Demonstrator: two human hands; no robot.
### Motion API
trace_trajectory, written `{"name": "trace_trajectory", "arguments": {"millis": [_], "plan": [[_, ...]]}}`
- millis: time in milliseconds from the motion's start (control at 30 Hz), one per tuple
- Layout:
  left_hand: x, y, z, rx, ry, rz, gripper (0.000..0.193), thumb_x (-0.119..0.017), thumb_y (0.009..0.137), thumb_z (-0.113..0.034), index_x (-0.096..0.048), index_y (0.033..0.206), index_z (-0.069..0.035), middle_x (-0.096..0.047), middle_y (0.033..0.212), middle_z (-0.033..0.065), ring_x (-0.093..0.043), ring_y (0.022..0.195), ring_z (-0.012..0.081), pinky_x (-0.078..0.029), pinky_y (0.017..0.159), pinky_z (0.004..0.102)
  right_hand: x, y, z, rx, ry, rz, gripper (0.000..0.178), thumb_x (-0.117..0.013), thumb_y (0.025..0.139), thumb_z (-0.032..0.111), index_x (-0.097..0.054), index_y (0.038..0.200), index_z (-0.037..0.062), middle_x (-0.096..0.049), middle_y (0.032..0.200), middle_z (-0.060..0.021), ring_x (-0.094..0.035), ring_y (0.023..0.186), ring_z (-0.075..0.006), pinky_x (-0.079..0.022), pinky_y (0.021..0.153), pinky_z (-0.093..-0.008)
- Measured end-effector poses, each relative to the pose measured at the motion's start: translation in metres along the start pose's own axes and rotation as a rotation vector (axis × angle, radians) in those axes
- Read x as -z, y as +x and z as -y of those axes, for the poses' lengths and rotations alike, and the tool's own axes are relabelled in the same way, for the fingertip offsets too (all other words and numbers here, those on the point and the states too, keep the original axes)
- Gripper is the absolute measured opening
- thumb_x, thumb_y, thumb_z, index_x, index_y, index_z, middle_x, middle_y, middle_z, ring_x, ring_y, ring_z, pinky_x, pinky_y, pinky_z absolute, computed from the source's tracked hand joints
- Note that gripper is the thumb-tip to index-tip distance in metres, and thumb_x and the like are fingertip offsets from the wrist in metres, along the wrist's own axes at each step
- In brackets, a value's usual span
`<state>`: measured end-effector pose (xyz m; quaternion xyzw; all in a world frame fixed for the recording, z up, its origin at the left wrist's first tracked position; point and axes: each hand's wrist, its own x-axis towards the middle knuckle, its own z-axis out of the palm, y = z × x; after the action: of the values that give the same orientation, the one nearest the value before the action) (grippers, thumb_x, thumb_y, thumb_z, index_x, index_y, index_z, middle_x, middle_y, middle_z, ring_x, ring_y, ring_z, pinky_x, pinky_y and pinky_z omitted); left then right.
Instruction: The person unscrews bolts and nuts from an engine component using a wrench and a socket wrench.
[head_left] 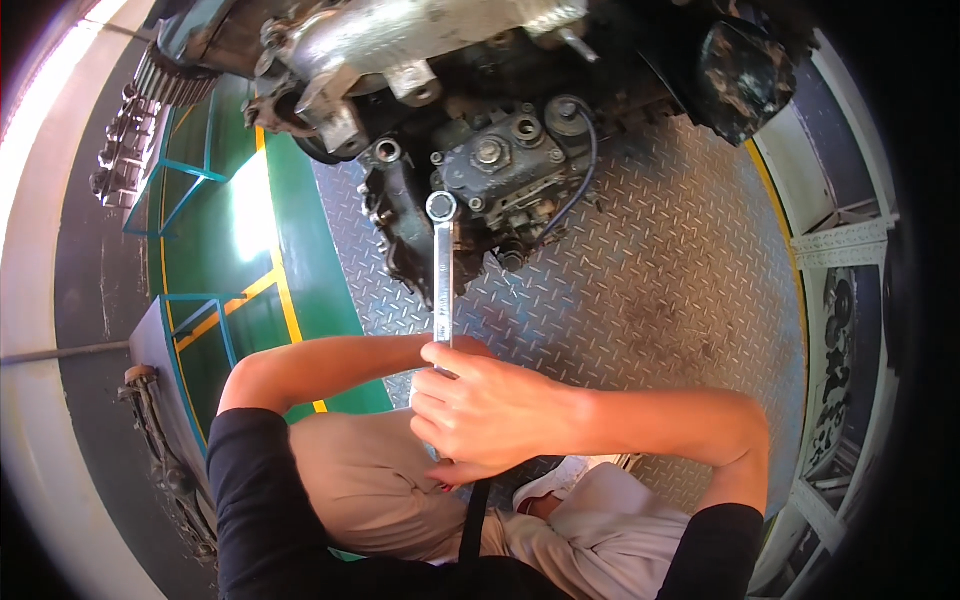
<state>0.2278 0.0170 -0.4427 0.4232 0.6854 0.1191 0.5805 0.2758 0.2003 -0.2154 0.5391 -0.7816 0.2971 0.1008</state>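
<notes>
My right hand [480, 408] is closed around the lower part of a long silver ring wrench [443, 280]. Its fingers wrap the shank from the left, with the thumb below. The wrench's ring end lies against the lower edge of a dark, greasy engine [490, 165]. Inside the ring is something dark; I cannot make out whether it is a bolt head. My left forearm [340, 365] passes beneath my right hand. Only a sliver of my left hand [468, 346] shows past the shank, and its fingers are hidden.
A bolted cover [510, 158] with a curved black hose [590, 180] is on the engine. Below is a metal tread-plate floor [660, 290]. A green floor with yellow lines [270, 290] and blue-framed stands [190, 180] lie left. Grey shelving [840, 245] with parts stands right.
</notes>
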Motion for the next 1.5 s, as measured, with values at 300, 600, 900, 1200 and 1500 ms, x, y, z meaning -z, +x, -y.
{"name": "trace_trajectory", "arguments": {"millis": [300,600,900,1200,1500], "plan": [[0.014,-0.014,-0.019,0.005,-0.053,0.031,0.03,-0.059,0.09,-0.034,-0.067,0.102,-0.009,-0.069,0.102,0.0093,-0.067,0.092,0.0232,-0.051,0.079,0.0374,-0.008,-0.008,-0.01,0.009,0.255,-0.047,0.038,-0.066,0.077,0.038,-0.058,0.058,0.0061,-0.052,0.062,-0.0046,-0.05,0.069,-0.0199,-0.036,0.074,-0.0352],[-0.007,-0.013,0.01,-0.024,-0.099,0.065,0.037,-0.056,0.09,-0.04,-0.066,0.108,-0.01,-0.068,0.111,0.0154,-0.064,0.103,0.0331,-0.05,0.084,0.042,0.051,-0.07,-0.03,0.066,0.465,-0.032,0.028,-0.065,0.073,0.025,-0.054,0.056,0.0054,-0.051,0.065,-0.0047,-0.053,0.073,-0.0225,-0.04,0.093,-0.0408],[0.038,-0.008,-0.07,-0.004,-0.063,0.011,0.038,-0.054,0.091,-0.039,-0.064,0.112,-0.01,-0.068,0.11,0.0157,-0.064,0.103,0.034,-0.049,0.084,0.0431,0.065,-0.065,-0.028,0.018,0.36,-0.061,0.026,-0.066,0.072,0.024,-0.055,0.057,0.0054,-0.046,0.063,-0.0014,-0.05,0.073,-0.0205,-0.039,0.088,-0.0392],[0.02,-0.054,-0.02,0.063,0.02,-0.057,0.036,-0.053,0.091,-0.034,-0.06,0.117,-0.009,-0.068,0.105,0.0143,-0.064,0.101,0.0344,-0.05,0.088,0.0434,0.062,-0.059,-0.02,0.122,-0.044,0.207,0.029,-0.065,0.072,0.029,-0.055,0.054,0.0094,-0.054,0.064,-0.0006,-0.052,0.072,-0.0181,-0.039,0.085,-0.0382],[0.001,-0.085,-0.002,0.088,0.066,-0.057,0.036,-0.052,0.091,-0.031,-0.06,0.118,-0.009,-0.067,0.108,0.0134,-0.063,0.103,0.0349,-0.049,0.087,0.0438,0.111,-0.023,0.002,0.01,0.054,-0.041,0.047,-0.064,0.077,0.041,-0.036,0.05,0.0148,-0.036,0.055,0.0021,-0.039,0.054,-0.0181,-0.034,0.063,-0.0352]]}}
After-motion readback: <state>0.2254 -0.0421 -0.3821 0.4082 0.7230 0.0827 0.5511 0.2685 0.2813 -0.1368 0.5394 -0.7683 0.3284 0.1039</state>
